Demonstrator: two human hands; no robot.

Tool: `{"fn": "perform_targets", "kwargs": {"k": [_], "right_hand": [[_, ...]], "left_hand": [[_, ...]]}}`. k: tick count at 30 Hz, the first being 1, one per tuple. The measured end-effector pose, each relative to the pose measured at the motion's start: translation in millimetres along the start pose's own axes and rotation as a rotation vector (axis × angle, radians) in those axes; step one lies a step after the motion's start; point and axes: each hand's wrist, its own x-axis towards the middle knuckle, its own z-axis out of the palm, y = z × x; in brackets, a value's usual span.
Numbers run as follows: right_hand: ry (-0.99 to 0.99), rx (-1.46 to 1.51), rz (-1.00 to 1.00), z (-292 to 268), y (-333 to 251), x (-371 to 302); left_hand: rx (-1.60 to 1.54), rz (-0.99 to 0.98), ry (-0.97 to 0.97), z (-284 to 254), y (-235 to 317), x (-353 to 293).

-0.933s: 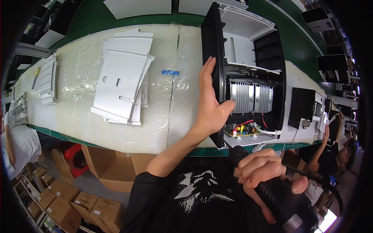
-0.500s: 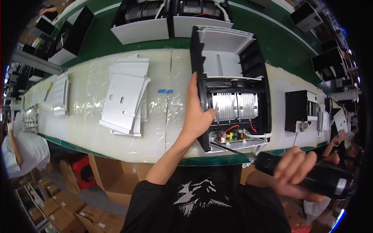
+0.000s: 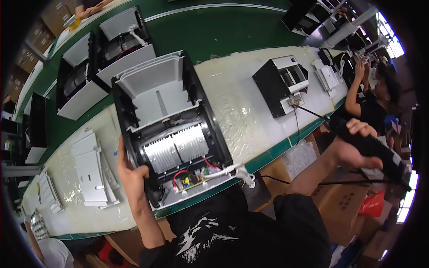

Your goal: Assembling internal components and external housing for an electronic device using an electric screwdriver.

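Stack of flat wht panels [image 3: 93, 172] lies on the film-wrapped bench [image 3: 232, 105], pic L, w/ ribbed wht panels [image 3: 49, 192] & a yellow-handled tool [image 3: 38, 191] further L. Beyond, on the grn surface [image 3: 214, 35], 2 open blk/wht housings [image 3: 85, 100] stand side by side. Co-worker in blk [image 3: 367, 105] far R, another in wht [image 3: 53, 253] btm L; below bench, R: cardboard box [image 3: 333, 210], red item [image 3: 372, 204], clear plastic [image 3: 301, 157].

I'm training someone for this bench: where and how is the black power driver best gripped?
Probably round its long, thick body, from the wearer's side, as the right hand does: the slim shaft points away to the left, clear of the grip.
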Motion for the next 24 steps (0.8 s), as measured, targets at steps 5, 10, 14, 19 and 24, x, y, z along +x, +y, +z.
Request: {"fn": "perform_targets", "kwargs": {"k": [5, 10, 14, 19, 24], "right_hand": [[0.191, -0.355, -0.044, -13, 29, 10], [0.092, -0.272, 0.020, -32, 49, 13], [0.127, -0.352, 0.038, -35, 59, 6], [0.104, -0.354, 0.078, -38, 65, 8], [-0.004, -0.171, 0.333, -58, 81, 33]], "left_hand": [[0.022, -0.008, 0.160, 3, -18, -20], [0.106, 0.015, 0.175, 1, -18, -27], [0.146, 0.017, 0.147, -9, -27, -19], [0.179, -0.006, 0.150, -2, -17, -19], [0.183, 0.060, 0.172, -6, -26, -16]]}}
